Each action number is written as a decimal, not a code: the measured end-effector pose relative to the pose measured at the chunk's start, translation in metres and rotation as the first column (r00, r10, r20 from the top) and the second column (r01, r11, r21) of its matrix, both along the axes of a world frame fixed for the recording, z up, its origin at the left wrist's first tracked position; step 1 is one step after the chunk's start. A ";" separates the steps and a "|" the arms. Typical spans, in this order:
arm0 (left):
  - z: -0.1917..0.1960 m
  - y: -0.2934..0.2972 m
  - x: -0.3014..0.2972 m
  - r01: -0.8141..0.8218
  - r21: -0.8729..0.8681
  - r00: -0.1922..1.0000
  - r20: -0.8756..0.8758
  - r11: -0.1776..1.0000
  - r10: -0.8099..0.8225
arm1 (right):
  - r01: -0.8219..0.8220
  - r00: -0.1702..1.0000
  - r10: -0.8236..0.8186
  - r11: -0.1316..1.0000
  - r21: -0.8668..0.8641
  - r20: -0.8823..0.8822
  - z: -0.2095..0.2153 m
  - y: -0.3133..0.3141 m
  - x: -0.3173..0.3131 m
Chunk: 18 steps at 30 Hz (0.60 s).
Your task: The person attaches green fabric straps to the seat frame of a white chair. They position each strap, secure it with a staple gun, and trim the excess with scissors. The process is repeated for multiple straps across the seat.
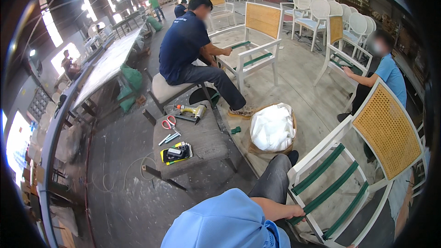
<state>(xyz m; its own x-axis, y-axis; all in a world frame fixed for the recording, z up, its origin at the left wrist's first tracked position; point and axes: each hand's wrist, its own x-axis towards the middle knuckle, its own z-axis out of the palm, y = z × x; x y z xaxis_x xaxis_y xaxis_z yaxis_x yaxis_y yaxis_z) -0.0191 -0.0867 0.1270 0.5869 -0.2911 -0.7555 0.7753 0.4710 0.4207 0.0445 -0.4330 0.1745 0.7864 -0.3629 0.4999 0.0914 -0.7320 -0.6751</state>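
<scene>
The left hand [297, 212] lies on the chair [363, 156] frame's near rail, fingers curled at the end of a green strap [327, 193]; how tightly it closes I cannot tell. The right hand is out of view. The chair stands at the person's right, 3 straps across its open seat. On the bench [202, 144] to the left lie scissors [170, 123] and a stapler [195, 111].

White chair frame [321, 152] with green straps [327, 192] and a yellow woven back [388, 131].
</scene>
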 end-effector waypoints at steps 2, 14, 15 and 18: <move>-0.005 -0.004 0.004 -0.045 0.087 0.998 -0.035 0.995 0.048 | 0.020 1.000 -0.019 0.999 -0.051 0.015 -0.004 -0.003 0.003; -0.022 -0.022 0.046 -0.030 0.257 0.967 0.250 0.966 -0.036 | -0.027 0.981 0.052 0.991 0.134 -0.185 0.024 -0.003 0.057; -0.023 -0.022 0.046 -0.024 0.287 0.963 0.264 0.958 -0.055 | -0.064 0.980 0.087 0.989 0.131 -0.180 0.025 -0.004 0.057; -0.025 -0.019 0.041 0.048 0.345 0.932 0.322 0.937 -0.166 | 0.067 0.988 -0.053 0.993 0.098 -0.142 -0.002 0.006 0.034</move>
<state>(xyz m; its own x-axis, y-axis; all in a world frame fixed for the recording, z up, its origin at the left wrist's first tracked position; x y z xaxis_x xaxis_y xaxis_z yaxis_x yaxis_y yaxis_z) 0.0215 -0.1060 0.1020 0.8043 -0.1389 -0.5778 0.5943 0.1836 0.7830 0.0782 -0.4273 0.1726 0.8208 -0.4550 0.3453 -0.0507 -0.6601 -0.7494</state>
